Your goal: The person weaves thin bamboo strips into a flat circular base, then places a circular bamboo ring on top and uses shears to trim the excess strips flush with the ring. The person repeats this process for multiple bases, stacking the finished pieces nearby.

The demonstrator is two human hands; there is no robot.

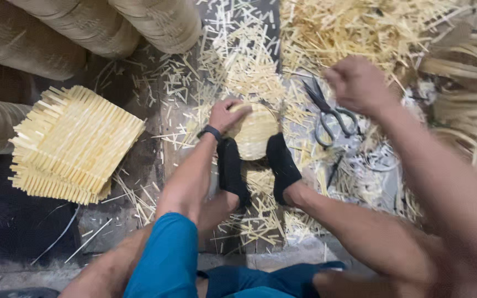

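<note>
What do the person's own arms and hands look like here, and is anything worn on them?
Both arms are bare, with no sleeves and no gloves. The left hand has a dark band, like a watch or tracker strap, at the wrist. The right hand is blurred, and nothing worn on it can be seen.

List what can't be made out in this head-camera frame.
- Right hand: blurred; whether its grip holds anything cannot be told.
- Round woven piece: its near edge is hidden behind the two black-socked feet, its left side by the left hand.
- Scissors: blade tips are lost in the bamboo scraps.
- Rolled mats: cut off by the top and left edges.
- Stack of woven squares: the count is too fine to tell.
</note>
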